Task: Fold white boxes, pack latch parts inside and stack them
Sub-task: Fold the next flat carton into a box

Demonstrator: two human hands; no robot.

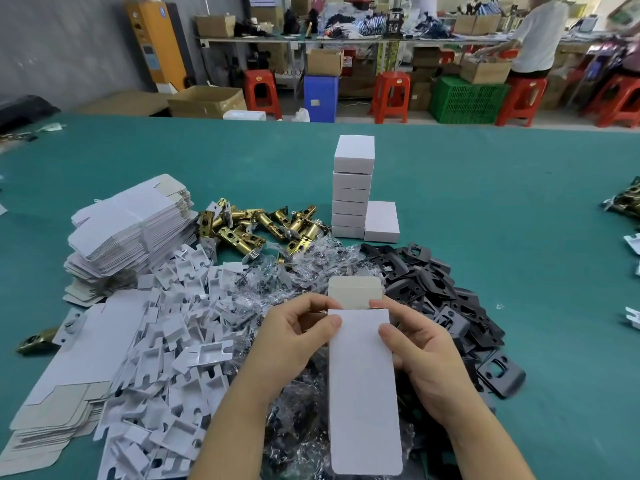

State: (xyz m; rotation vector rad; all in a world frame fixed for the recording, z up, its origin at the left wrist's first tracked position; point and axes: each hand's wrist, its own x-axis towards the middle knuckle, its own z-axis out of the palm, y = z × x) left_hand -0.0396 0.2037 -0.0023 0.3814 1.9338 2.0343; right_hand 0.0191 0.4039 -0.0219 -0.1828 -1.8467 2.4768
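White box held above the teal table, far flap raised and open. Left hand and right hand pinching its upper edges, fingers curled. Stack of finished boxes beyond; brass latches left of it.

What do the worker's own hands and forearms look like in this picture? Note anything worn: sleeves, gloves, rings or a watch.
Both the left hand and the right hand are bare, with no gloves. No ring shows on the fingers, and no watch or band on either wrist. Both forearms are uncovered down to the frame's lower edge; no sleeve is in view.
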